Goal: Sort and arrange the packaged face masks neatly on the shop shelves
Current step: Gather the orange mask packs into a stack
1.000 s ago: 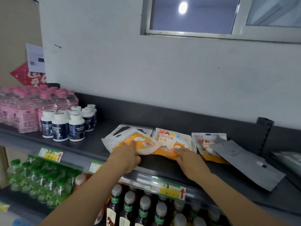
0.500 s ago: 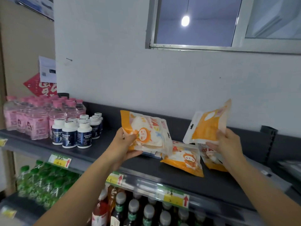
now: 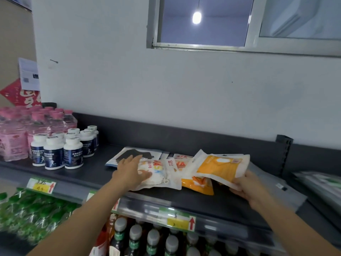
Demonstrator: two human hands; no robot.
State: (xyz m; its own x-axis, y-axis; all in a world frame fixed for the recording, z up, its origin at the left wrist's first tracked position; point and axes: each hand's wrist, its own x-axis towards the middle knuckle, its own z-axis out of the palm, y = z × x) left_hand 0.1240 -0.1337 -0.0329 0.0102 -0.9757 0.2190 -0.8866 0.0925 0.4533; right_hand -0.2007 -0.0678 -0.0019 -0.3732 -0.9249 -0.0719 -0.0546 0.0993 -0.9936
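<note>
Pressing white mask pack (image 3: 162, 175), left hand (image 3: 131, 170) flat, right hand (image 3: 247, 187) gripping orange mask pack (image 3: 219, 167)

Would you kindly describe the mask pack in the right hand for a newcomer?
On the dark shelf below the window lies a pile of mask packs. The right hand grips one pack over the pile's right end; it alone is tilted up, showing an orange panel.

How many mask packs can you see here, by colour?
Orange: 2, held orange pack (right hand), lying orange pack
White: 1, MASK-lettered pack under left hand
Black: 1, black-mask pack
Total: 4 plainly seen; others hidden or blurred
</note>
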